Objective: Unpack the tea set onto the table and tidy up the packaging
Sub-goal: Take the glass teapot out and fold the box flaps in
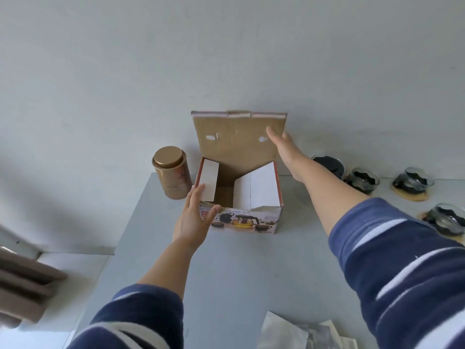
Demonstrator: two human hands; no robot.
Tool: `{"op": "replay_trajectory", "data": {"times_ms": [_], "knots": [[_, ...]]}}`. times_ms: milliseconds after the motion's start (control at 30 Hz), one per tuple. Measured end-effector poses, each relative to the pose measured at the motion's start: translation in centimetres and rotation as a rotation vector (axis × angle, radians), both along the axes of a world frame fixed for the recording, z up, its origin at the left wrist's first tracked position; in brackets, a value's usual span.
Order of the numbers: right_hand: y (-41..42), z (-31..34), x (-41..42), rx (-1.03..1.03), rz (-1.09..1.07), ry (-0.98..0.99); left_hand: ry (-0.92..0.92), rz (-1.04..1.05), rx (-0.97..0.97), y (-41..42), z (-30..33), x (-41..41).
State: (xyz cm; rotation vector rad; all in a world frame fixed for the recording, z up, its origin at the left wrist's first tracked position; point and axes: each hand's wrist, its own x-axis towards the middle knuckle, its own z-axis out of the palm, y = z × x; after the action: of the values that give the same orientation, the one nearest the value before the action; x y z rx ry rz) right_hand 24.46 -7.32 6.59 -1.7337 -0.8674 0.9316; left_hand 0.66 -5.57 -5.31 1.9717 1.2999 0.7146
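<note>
A: Start with the big things. Where does the unpacking stand?

B: The grey table (226, 273) carries it all. The tea set box (240, 197) stands near the far edge by the wall, lid flap (239, 139) upright, both white side flaps folded inward, and what I can see of the inside looks empty.

A: So the set is out?

B: Cups at least. Four glass cups (412, 181) on small coasters sit well off to the right of the box. I can't find a teapot anywhere in view.

A: What's left, then?

B: By my reckoning, the packaging. The box is unclosed, and crumpled white wrapping (302, 333) lies at the near edge.

A: And the hands?

B: The left hand (193, 215) is open, fingers together, thumb hooked over the front left corner, steadying the box. The right hand (284, 147) is flat, fingers extended, pressed on the lid flap's right edge, probably to fold it down.

A: That tin?

B: A gold tea canister (171, 172), just left of the box.
</note>
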Motion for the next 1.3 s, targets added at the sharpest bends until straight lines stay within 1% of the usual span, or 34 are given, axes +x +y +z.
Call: {"op": "replay_trajectory", "data": {"times_ms": [100,233,333,400,467,500,633,700,767,900,1000,1133,1233,1300], "knots": [[-0.3,-0.2,-0.2,0.083,0.048,-0.11,-0.007,-0.005,-0.03,1.4,0.4,1.2],[-1.7,-2.8,-0.6,0.114,0.048,-0.086,-0.096,0.023,-0.055,3.0,0.5,2.3],[-3.1,-5.4,-1.1,0.012,0.027,-0.256,-0.113,0.061,-0.033,3.7,0.7,2.2],[-3.6,-6.5,-1.4,0.007,0.003,-0.291,-0.173,0.076,-0.015,3.9,1.1,1.9],[-3.9,-7.1,-1.5,0.053,-0.019,-0.265,-0.223,0.097,0.03,4.0,1.6,1.2],[-4.0,-7.2,-1.5,0.07,-0.019,-0.283,-0.229,0.109,0.071,4.0,1.8,0.8],[-4.4,-7.4,-1.6,0.151,-0.039,-0.44,-0.237,0.126,0.195,4.4,2.9,-0.2],[-4.6,-7.6,-1.6,0.212,-0.087,-0.545,-0.205,0.086,0.268,4.5,3.3,-0.2],[-4.6,-7.9,-1.6,0.216,-0.113,-0.625,-0.152,0.058,0.337,4.5,3.5,-0.1],[-4.7,-8.5,-1.5,0.149,-0.12,-0.731,-0.072,0.086,0.335,4.5,3.3,0.0],[-4.7,-8.8,-1.6,0.164,-0.14,-0.828,0.003,0.119,0.358,4.6,3.0,0.0],[-5.2,-9.2,-1.8,0.182,-0.16,-0.915,0.107,0.157,0.433,4.5,2.8,0.0],[-6.1,-10.0,-1.9,0.099,-0.105,-1.015,0.157,0.152,0.413,4.3,2.4,-0.2],[-6.2,-9.9,-2.2,0.042,-0.118,-1.078,0.183,0.117,0.4,3.9,2.1,-0.4]]}}
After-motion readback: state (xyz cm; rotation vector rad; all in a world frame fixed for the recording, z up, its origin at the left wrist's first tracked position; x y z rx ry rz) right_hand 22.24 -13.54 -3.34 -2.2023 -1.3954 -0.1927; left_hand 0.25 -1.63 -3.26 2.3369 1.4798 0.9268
